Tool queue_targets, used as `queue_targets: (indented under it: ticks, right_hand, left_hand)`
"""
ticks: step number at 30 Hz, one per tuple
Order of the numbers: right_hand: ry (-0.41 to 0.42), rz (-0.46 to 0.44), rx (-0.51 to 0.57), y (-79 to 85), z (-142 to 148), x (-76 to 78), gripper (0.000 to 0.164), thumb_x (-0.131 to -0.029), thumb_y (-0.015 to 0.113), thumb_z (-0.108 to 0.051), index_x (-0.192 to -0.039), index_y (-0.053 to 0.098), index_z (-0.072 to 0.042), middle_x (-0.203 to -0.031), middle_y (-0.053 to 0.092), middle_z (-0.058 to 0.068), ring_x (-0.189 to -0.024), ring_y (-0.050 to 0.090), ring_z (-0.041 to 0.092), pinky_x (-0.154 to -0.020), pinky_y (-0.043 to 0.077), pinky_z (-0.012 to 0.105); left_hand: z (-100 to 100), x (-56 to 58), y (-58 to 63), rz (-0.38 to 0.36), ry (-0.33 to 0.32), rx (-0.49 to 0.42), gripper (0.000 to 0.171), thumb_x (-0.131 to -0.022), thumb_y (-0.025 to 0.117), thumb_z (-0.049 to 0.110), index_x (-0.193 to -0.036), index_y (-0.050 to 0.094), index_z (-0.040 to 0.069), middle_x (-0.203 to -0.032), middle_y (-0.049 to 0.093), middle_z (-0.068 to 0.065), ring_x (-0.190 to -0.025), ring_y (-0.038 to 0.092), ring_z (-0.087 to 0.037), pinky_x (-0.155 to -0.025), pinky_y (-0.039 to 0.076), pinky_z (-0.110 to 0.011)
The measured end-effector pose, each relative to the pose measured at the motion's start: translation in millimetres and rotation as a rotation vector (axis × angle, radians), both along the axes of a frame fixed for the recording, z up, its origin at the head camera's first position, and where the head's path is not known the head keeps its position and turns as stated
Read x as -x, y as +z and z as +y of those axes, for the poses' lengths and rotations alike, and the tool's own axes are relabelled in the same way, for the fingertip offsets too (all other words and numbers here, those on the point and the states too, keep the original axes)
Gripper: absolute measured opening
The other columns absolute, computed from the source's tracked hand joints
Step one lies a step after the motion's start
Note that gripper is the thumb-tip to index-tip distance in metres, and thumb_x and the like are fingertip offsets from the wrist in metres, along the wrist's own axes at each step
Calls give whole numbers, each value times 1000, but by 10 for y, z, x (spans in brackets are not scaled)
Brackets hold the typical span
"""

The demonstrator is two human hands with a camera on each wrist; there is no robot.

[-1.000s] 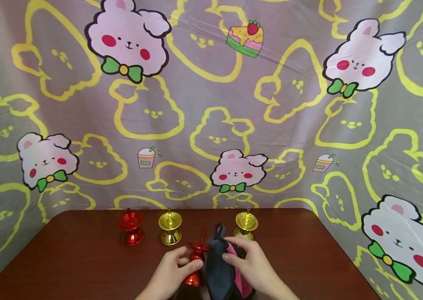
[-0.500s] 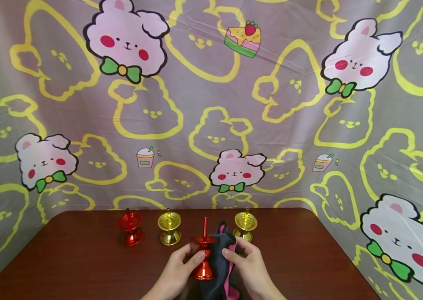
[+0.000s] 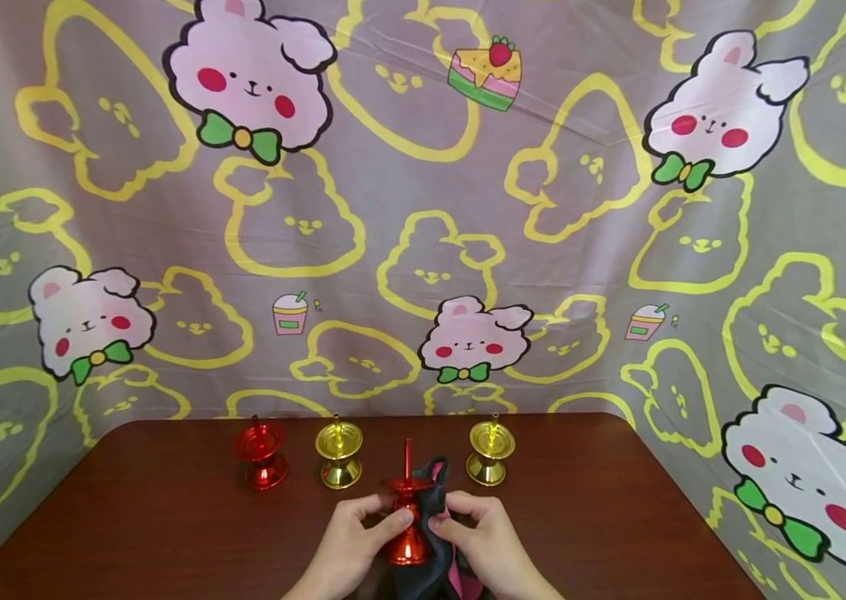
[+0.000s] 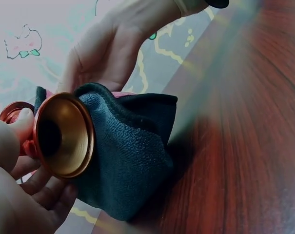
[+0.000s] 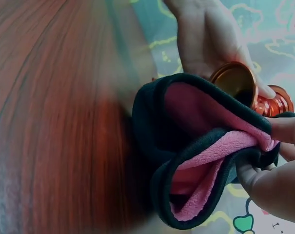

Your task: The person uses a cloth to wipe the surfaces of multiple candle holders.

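Note:
My left hand (image 3: 351,542) grips a shiny red candle holder (image 3: 408,546) by its narrow stem, upright, with its spike pointing up. The hollow underside of its base (image 4: 71,141) faces the left wrist camera. In my right hand (image 3: 493,546) a cloth (image 3: 433,575), dark grey on one side and pink on the other, is pinched between thumb and fingers. The folded cloth (image 5: 206,146) hangs loose below the fingers and lies against the holder's side. Both hands are close together above the table's near part.
On the brown wooden table (image 3: 130,533) another red candle holder (image 3: 265,454) stands at the back left. A gold candle holder (image 3: 340,454) is beside it, and a second gold one (image 3: 491,454) stands further right. A patterned curtain (image 3: 423,208) surrounds the table's back and sides.
The red holder has moved slightly right and come from tilted to upright in the left hand. The right hand has shifted its hold on the cloth, which is now more bunched beside the holder.

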State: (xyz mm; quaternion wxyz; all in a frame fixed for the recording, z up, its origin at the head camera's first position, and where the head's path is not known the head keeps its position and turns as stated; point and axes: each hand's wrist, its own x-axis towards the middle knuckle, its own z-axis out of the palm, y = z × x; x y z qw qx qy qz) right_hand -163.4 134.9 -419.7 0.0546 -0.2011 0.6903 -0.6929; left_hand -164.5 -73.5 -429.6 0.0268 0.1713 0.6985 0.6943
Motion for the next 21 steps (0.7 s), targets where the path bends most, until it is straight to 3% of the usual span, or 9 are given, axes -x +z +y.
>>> queue_targets:
  ticks: [4, 11, 21]
  right_hand:
    - [-55, 132, -138, 20, 0, -18, 17, -89, 71, -3, -105, 76, 1, -104, 68, 11, -98, 60, 12, -84, 50, 24]
    - [-94, 183, -193, 30, -29, -50, 16, -88, 74, -2, -103, 77, 2, -94, 65, 2, -87, 57, 6, -76, 50, 22]
    - [-203, 407, -332, 4, -90, -116, 14, -87, 75, -3, -101, 78, -6, -89, 65, -7, -81, 59, 3, -72, 52, 25]
  left_hand:
    - [-3, -2, -9, -23, -3, -4, 29, -93, 74, 15, -109, 70, -9, -93, 72, -10, -80, 67, -11, -72, 56, -27]
    - [-7, 3, -10, 18, -3, 46, 23, -90, 75, 13, -103, 73, -6, -87, 73, -8, -74, 65, -9, -66, 55, -25]
    - [65, 0, 7, 180, 194, 191, 23, -79, 87, 27, -94, 80, 10, -95, 75, 0, -74, 64, -8, -67, 54, -25]
